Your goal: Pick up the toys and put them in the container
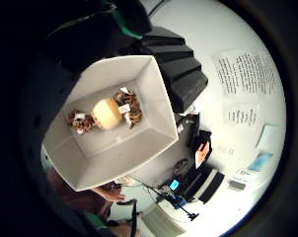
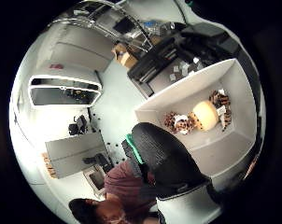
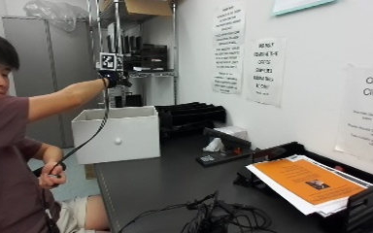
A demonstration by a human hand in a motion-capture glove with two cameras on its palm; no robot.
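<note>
While your black-gloved right hand [image 3: 112,77] hovers high over the white square container [image 3: 116,133], grip state unreadable, the striped plush toys [image 1: 105,114] lie inside, so the drop looks done.

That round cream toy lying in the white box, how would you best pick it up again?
From straight above, since the white box has high walls on every side and an open top. The cream toy sits on the floor between two tiger-striped toys, so place the grip across its free sides, where no neighbour touches it. The gloved right hand hovers above the box.
</note>
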